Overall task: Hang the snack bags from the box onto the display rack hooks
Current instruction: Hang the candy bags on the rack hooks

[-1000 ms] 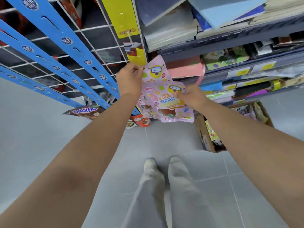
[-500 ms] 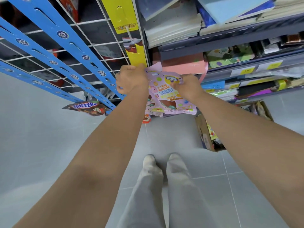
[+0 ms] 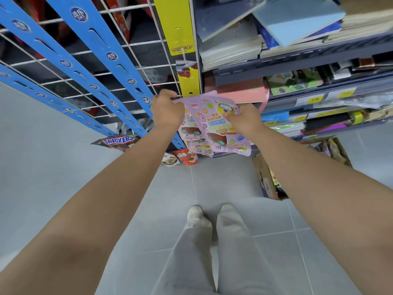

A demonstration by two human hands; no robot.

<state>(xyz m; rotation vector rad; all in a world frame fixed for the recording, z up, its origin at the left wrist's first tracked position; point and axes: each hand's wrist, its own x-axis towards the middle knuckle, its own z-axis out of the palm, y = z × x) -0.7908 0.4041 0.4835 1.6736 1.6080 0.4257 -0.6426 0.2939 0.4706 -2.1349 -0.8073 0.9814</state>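
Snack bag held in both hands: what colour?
The snack bag is pale lilac-pink with a yellow cartoon robot and coloured dots; head view.

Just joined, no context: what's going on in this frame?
A person holds a pink snack bag in both hands: the left hand pinches its top corner, the right hand grips its right edge. The bag's top sits at the lower end of the yellow hanging strip; whether it is hooked cannot be told. More pink bags hang below. The cardboard box stands on the floor to the right.

The grey tiled floor point(image 3: 63, 177) bears an open cardboard box point(image 3: 263, 179) beside the shelves point(image 3: 297, 60).
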